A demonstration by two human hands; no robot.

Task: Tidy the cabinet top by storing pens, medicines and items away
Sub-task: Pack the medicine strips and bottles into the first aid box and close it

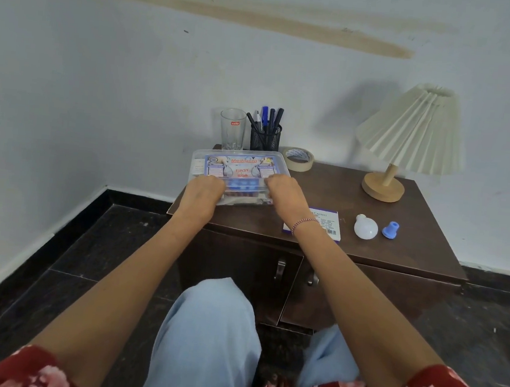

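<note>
Head view. Box (238, 161) on the left of the cabinet (334, 185) top, near the front edge: clear rounded plastic, flat lid, a blue-and-red label reading FIRST showing through, blue blister strips inside at the front. On its near edge, left hand (203, 188) and right hand (284, 193), fingers curled down over the lid rim and gripping it. Behind the box, a clear glass (232, 129) with a faceted foot and a black mesh cup (265, 141) full of pens (265, 117). Just right of those, a beige tape roll (298, 159) lying flat. Further right, a lamp (406, 135) with pleated cream shade and round wooden base. Along the front, a flat white pack (331, 227), a matt white bulb (365, 227), a small blue cap (391, 230).
</note>
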